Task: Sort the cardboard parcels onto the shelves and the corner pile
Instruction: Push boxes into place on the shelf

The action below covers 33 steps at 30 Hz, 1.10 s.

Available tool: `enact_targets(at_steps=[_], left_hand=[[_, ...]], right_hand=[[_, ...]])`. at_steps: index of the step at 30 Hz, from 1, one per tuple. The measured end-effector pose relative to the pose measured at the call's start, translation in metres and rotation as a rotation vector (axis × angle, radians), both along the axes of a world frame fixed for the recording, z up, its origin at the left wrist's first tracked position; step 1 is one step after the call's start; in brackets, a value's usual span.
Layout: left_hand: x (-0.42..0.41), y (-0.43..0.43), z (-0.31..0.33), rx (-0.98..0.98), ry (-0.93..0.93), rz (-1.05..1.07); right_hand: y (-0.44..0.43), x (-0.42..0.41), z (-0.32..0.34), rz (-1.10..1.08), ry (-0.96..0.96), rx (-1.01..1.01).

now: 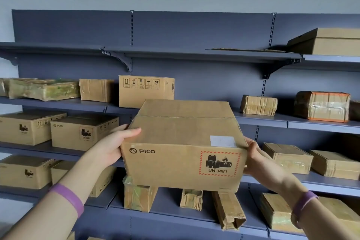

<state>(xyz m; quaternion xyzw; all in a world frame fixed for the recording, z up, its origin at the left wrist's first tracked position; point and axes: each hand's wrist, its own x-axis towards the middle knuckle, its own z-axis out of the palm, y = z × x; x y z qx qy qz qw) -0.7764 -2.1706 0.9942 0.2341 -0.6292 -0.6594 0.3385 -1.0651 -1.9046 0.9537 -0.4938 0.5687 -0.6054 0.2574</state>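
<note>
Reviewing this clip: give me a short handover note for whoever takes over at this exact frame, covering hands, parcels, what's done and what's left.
Left hand: pressed against the left side of the brown cardboard PICO box with the red-hatched battery label, thumb on top.
Right hand: pressed against its right side.
The box is held in the air before the blue-grey metal shelves.
Done: many parcels already shelved, among them a matching PICO box at the left.
Left: set this box on a shelf. Corner pile not in view.
</note>
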Motion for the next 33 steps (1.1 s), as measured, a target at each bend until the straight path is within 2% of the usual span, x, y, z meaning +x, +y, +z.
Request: enact_targets(at_steps=[2,3,5,7,9,13,19,24,28,31,33], left_hand=[[0.003,-0.003,-0.005,-0.013,0.009,-0.026],[0.005,-0.005,-0.007,-0.018,0.013,-0.034],[0.010,-0.007,-0.010,-0.026,0.019,-0.044],[0.013,-0.007,-0.011,-0.052,0.004,-0.060],[0.014,-0.006,-0.012,-0.093,-0.024,-0.074],[0.012,-0.008,-0.016,-0.141,-0.025,-0.024],[0.007,-0.005,-0.017,-0.127,0.000,-0.001],[0.005,-0.006,-0.017,-0.120,-0.096,-0.019],[0.005,-0.002,-0.007,0.007,-0.129,-0.043],[0.001,0.004,-0.008,0.107,-0.065,-0.067],[-0.004,0.007,-0.015,0.165,0.046,-0.049]], right_hand=[[-0.004,0.008,0.006,-0.028,-0.008,0.027],[-0.009,0.009,0.011,-0.074,-0.128,0.005],[-0.002,0.025,0.028,-0.169,-0.201,0.040],[-0.010,0.012,0.024,-0.152,-0.117,0.073],[-0.013,0.012,0.020,-0.074,-0.180,0.062],[-0.024,0.020,0.019,-0.156,-0.113,-0.009],[-0.032,0.023,0.007,-0.205,-0.028,0.019],[-0.045,0.027,-0.013,-0.345,0.148,-0.068],[-0.048,0.023,-0.026,-0.409,0.237,-0.132],[-0.050,0.021,-0.032,-0.431,0.260,-0.143],[-0.051,0.022,-0.033,-0.456,0.278,-0.154]])
